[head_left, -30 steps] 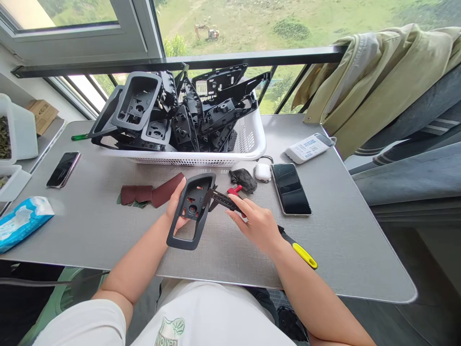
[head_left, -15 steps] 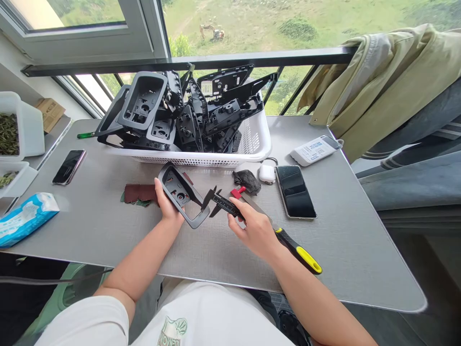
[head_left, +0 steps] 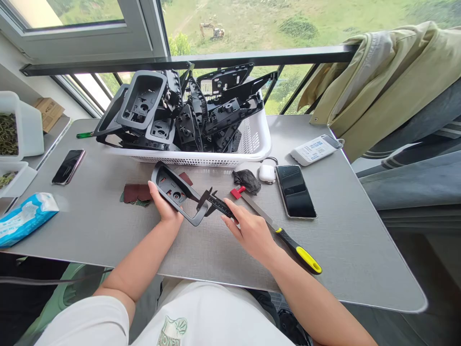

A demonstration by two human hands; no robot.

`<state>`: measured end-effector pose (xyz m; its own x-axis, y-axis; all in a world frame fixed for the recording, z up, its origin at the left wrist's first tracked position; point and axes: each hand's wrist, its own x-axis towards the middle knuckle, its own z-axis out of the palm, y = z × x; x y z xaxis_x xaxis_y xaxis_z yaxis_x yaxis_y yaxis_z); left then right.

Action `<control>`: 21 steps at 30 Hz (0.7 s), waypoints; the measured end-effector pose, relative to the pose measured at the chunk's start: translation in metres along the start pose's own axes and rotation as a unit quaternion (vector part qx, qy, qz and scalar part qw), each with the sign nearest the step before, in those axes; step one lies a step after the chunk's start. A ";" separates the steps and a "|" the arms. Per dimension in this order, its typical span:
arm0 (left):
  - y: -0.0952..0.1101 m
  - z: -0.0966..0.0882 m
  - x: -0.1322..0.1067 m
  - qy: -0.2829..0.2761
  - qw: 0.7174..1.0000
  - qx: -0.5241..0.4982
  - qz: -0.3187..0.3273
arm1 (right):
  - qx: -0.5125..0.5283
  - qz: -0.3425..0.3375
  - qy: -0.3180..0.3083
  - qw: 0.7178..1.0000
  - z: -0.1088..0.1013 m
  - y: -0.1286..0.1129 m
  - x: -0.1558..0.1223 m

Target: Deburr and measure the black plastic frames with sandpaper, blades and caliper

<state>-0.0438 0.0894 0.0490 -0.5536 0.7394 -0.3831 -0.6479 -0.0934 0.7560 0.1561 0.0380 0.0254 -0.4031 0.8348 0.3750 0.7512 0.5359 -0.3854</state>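
My left hand [head_left: 166,206] grips a dark grey plastic frame [head_left: 169,186] by its left side, tilted above the table. In my right hand [head_left: 248,225] is a black vernier caliper [head_left: 220,205], its jaws at the frame's lower right rim. Whether both jaws touch the rim I cannot tell. Brown sandpaper [head_left: 137,192] lies on the table behind my left hand. Beside my right hand rests a file [head_left: 297,250] with a black and yellow handle, a small red piece [head_left: 237,192] at its far end.
A white basket [head_left: 252,139] heaped with black plastic parts [head_left: 187,125] stands at the back. To the right are a black crumpled cloth [head_left: 247,181], a white earbud case [head_left: 267,173], a phone [head_left: 296,192] and a white device [head_left: 317,150]. Another phone [head_left: 68,166] and a tissue pack [head_left: 29,216] lie left.
Both hands have shifted slightly to the left, carrying the plastic frame and the caliper along. The caliper's jaws stay at the frame's lower right rim.
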 end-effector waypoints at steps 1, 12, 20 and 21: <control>0.000 0.000 0.000 0.000 1.000 -0.001 0.002 | -0.010 -0.004 0.006 1.000 0.000 0.000 0.000; -0.001 0.000 0.001 0.003 1.000 0.009 -0.008 | -0.030 0.012 0.015 0.999 -0.002 -0.010 -0.003; -0.006 -0.001 0.002 0.005 1.000 -0.016 0.024 | -0.042 -0.016 0.028 0.999 -0.003 -0.006 -0.001; -0.007 -0.001 0.002 0.006 1.000 -0.016 0.024 | -0.044 -0.015 0.028 0.999 -0.003 -0.006 -0.001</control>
<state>-0.0414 0.0911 0.0425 -0.5900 0.7257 -0.3539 -0.6375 -0.1498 0.7557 0.1536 0.0335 0.0298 -0.3976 0.8090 0.4330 0.7834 0.5450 -0.2988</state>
